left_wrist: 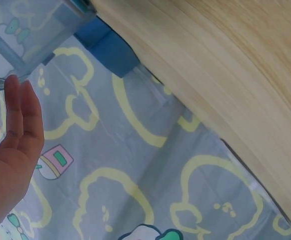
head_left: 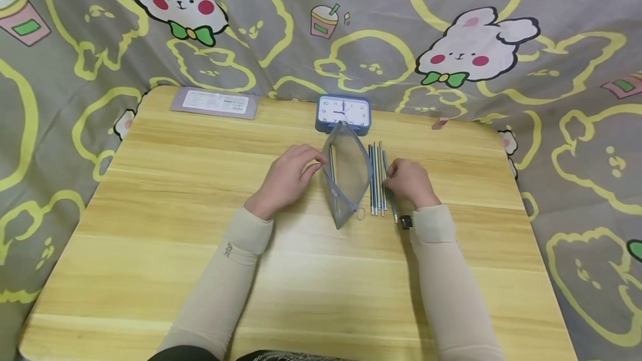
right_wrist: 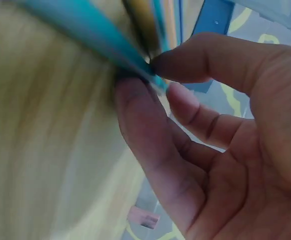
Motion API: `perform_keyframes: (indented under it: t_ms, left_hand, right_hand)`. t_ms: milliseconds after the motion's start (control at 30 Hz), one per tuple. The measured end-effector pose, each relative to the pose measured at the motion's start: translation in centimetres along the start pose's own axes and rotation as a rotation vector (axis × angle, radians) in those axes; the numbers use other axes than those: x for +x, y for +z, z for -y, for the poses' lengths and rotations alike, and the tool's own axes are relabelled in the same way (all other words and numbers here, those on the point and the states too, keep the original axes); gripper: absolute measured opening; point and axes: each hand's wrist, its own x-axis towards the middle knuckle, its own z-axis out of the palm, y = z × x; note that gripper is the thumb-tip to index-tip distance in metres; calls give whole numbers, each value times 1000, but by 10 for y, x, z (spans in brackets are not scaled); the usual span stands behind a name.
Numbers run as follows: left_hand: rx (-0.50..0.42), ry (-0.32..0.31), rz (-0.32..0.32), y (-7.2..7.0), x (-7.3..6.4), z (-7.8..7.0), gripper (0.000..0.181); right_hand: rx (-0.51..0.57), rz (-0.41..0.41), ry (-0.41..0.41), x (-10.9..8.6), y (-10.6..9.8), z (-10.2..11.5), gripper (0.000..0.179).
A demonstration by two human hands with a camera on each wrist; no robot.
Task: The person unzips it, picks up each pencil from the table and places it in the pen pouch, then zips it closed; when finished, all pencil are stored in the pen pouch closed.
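Note:
In the head view, a translucent grey zip pouch point(head_left: 357, 169) stands with its mouth spread wide at the middle of the table. Inside it is at least one pencil point(head_left: 334, 165). My left hand point(head_left: 288, 180) pinches the pouch's left edge between thumb and fingers. To the right of the pouch lie several pencils point(head_left: 376, 183), side by side. My right hand point(head_left: 412, 183) pinches a blue-green pencil point(head_left: 393, 205) at the right side of that row; in the right wrist view, thumb and fingertips close on this teal pencil point(right_wrist: 93, 32).
A blue clock point(head_left: 346, 111) stands right behind the pouch. At the back left lies a flat mauve box point(head_left: 214, 102) with a white label. A small black object point(head_left: 406, 222) sits by the right wrist. A patterned curtain point(head_left: 281, 27) hangs around the wooden table point(head_left: 165, 238).

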Motion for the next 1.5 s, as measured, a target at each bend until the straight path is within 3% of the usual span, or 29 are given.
perform_keyframes:
  t_ms: [167, 300, 400, 500, 633, 867, 1067, 1500]
  left_hand:
    - [5, 9, 5, 1, -1, 2, 14]
    - [4, 10, -4, 1, -1, 2, 14]
    - [2, 11, -9, 0, -1, 2, 14]
    - [4, 13, -13, 1, -1, 3, 14]
    - [6, 15, -16, 0, 0, 3, 14]
    - [5, 18, -22, -1, 0, 2, 13]
    - [-3, 18, -13, 1, -1, 2, 14]
    - [-8, 24, -19, -1, -1, 2, 14]
  right_hand:
    - [65, -79, -27, -7, -17, 8, 16]
    - [136, -129, -82, -17, -41, 28, 14]
    - [178, -110, -128, -27, -54, 47, 16]
    - [192, -40, -164, -35, -59, 66, 20]
    - [201, 55, -202, -37, -53, 84, 21]
    - [246, 116, -239, -18, -37, 103, 15]
    - [245, 104, -220, -7, -36, 111, 8]
    - [210, 96, -191, -3, -30, 117, 4]
